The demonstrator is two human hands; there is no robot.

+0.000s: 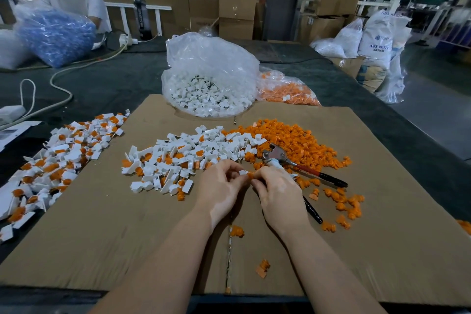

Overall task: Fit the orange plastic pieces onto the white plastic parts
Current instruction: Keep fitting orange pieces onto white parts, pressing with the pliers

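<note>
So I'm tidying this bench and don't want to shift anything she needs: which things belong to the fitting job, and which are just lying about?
In use:
left hand pinching white part
right hand pinching orange piece
orange pile
white pile
assembled heap
bag of white parts
bag of orange pieces

Lying about:
pliers
blue bag
bottle

Two hands (248, 186); one pair of pliers (280, 157); one cardboard sheet (114, 237); three heaps: loose white parts (183, 155), loose orange pieces (293, 143), fitted pairs (63, 160); one bag of white parts (209, 79), one bag of orange pieces (285, 89), one bag of blue pieces (56, 33)
</note>
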